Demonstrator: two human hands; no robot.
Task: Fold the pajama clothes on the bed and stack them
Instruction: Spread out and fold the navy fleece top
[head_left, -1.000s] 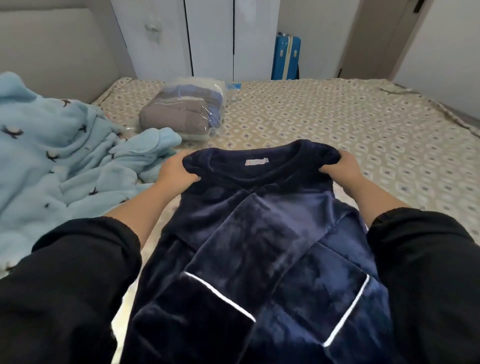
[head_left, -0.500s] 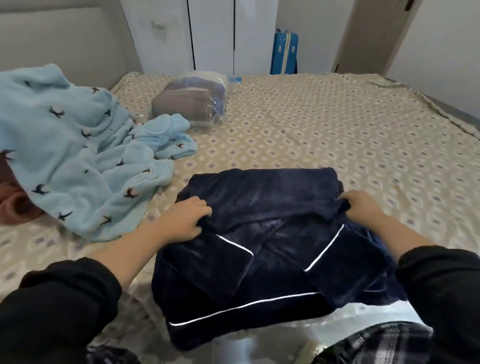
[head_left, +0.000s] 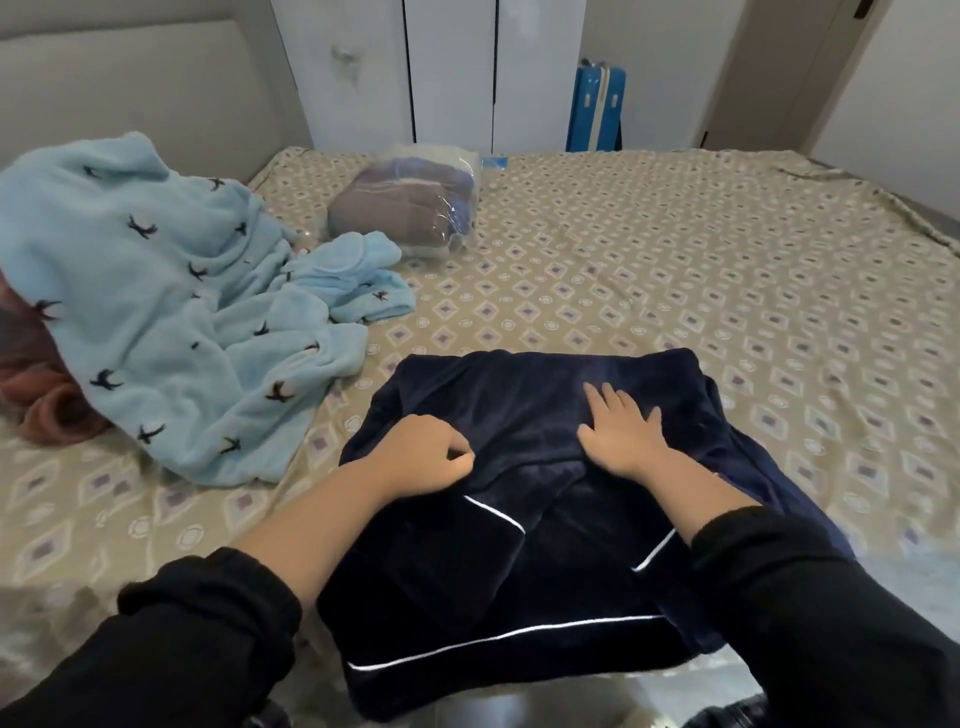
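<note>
The navy pajama top (head_left: 519, 561), on the bed (head_left: 675, 249) just right of the unfolded light-blue pajama (head_left: 171, 312), is now doubled over; the left hand (head_left: 421, 452) grip pinches the fold edge, the right hand (head_left: 618, 436) has released and presses flat, fingers spread, so this garment appears nearly stack-ready.

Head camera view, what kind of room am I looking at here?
Most likely a home bedroom. A wide bed with a patterned sheet fills the view, a white wardrobe stands behind it beside a blue suitcase, and a navy pajama lies folded on the sheet.
</note>
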